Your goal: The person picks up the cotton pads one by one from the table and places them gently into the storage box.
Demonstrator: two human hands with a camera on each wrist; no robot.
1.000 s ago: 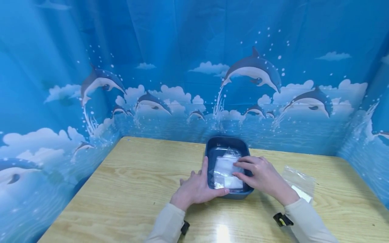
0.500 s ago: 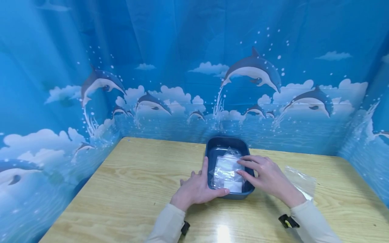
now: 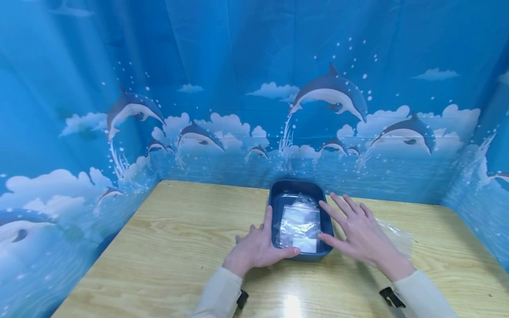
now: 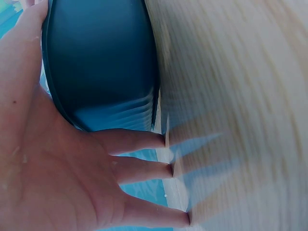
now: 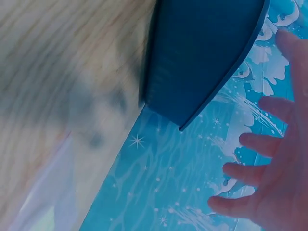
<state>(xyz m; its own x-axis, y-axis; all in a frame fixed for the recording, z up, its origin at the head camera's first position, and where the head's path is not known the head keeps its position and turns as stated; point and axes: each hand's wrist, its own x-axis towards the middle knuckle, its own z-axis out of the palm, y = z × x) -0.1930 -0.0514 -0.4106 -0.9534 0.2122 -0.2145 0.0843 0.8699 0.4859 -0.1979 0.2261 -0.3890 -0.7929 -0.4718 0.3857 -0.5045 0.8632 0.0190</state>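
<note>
A dark blue rectangular bin (image 3: 313,257) stands at the table's back. Clear zip bags (image 3: 300,221) lie flat inside it, the top one with a white patch (image 3: 305,245) near the bin's front. My left hand (image 3: 257,248) rests against the bin's front left corner, thumb along the front rim and forefinger along the left side. In the left wrist view, the other fingers (image 4: 144,169) point straight out beside the bin wall (image 4: 101,62). Fingers spread and holding nothing, my right hand (image 3: 363,234) hovers by the bin's right rim. The right wrist view shows these fingers (image 5: 245,173) apart from the bin (image 5: 197,53).
Another clear bag (image 3: 399,238) lies on the wooden table (image 3: 191,229) to the right, partly behind my right hand. A blue dolphin-print curtain (image 3: 238,88) rises along the table's back and sides.
My right hand has let go of the top bag, spread its fingers and drawn back to the right. The bag lies flatter in the bin. My left hand has stayed in place.
</note>
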